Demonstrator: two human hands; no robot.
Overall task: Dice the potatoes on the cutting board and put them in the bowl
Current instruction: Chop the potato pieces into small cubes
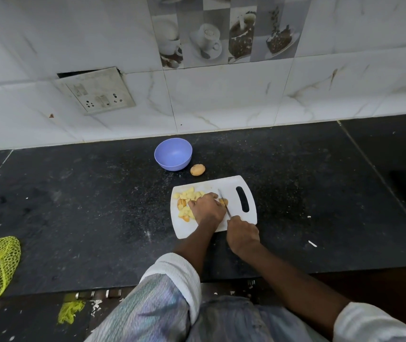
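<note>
At frame centre, diced potatoes (187,201) lie on the cutting board (231,191), left of the left hand (208,208) pressing a piece (223,201). The right hand (242,234) grips the knife (224,202). Above, the bowl (173,154) holds nothing visible.

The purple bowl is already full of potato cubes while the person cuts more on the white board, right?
Not quite. The head view shows the purple bowl empty. The potato cubes lie on the white board, where the right hand holds the knife and the left hand steadies a piece.
</note>
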